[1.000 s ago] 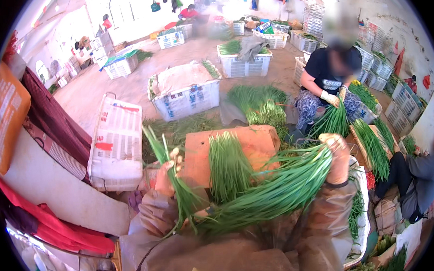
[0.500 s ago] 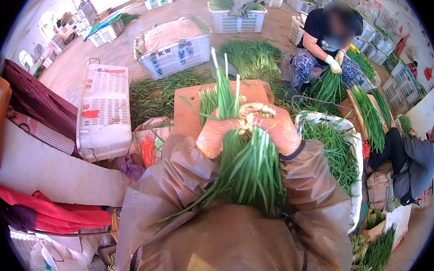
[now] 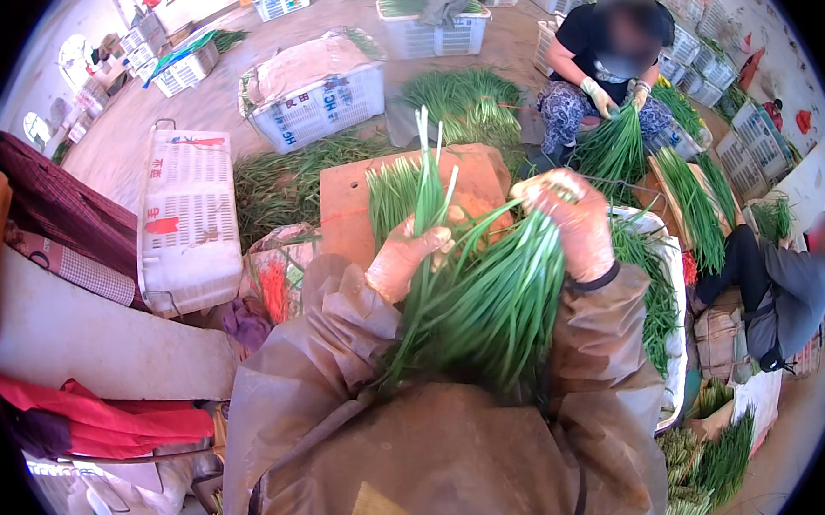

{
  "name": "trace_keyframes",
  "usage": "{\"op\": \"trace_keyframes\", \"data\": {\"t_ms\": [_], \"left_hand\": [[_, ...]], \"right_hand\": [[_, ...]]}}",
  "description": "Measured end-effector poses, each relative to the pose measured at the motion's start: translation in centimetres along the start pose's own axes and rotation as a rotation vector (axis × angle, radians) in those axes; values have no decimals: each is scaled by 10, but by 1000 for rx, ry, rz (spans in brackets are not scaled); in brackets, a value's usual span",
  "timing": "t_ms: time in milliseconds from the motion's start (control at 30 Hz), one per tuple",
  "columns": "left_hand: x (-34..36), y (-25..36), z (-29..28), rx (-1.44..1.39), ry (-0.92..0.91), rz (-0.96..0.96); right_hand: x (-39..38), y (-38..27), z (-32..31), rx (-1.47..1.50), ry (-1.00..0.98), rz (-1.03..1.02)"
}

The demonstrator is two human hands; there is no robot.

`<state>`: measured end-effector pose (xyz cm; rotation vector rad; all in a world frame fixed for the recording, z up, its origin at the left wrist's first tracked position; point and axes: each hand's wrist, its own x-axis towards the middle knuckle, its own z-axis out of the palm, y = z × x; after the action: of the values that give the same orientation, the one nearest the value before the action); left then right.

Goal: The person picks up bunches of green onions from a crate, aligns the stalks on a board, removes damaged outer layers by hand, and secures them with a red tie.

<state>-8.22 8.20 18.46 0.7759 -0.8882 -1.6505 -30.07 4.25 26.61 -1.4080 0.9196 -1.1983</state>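
My left hand (image 3: 403, 263), in a thin stained glove, is closed round a few garlic chives (image 3: 430, 177), their pale ends pointing up and their leaves trailing toward my lap. To its right, my gloved right hand (image 3: 576, 226) grips a thicker bunch of garlic chives (image 3: 508, 294) near the pale ends. The green leaves of that bunch fan down over my brown apron (image 3: 423, 462). Beyond my hands lies a reddish-brown board (image 3: 478, 172) with a small pile of chives (image 3: 392, 193) on its left part.
A white crate (image 3: 680, 341) of chives stands close on my right, and an upturned-looking white crate (image 3: 186, 213) at the left. Loose greens (image 3: 283, 190) and a chive heap (image 3: 465, 101) cover the floor ahead. A co-worker (image 3: 608, 70) handles chives at the far right; another person (image 3: 778, 294) sits nearer.
My hands, close together before, have moved apart. The right hand has gone right with the thicker bunch, and the left keeps a few stalks. The co-worker's hands have shifted apart too.
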Motion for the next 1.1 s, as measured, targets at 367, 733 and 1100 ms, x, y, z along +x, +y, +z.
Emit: {"op": "trace_keyframes", "data": {"t_ms": [367,733,1100], "left_hand": [[-1,30,-49,172,382,195],[5,-16,26,74,76,35],[-3,-5,12,157,29,1]], "right_hand": [[3,-44,-39,-43,-166,137],[22,16,19,69,-261,186],[33,28,-21,-109,-130,183]]}}
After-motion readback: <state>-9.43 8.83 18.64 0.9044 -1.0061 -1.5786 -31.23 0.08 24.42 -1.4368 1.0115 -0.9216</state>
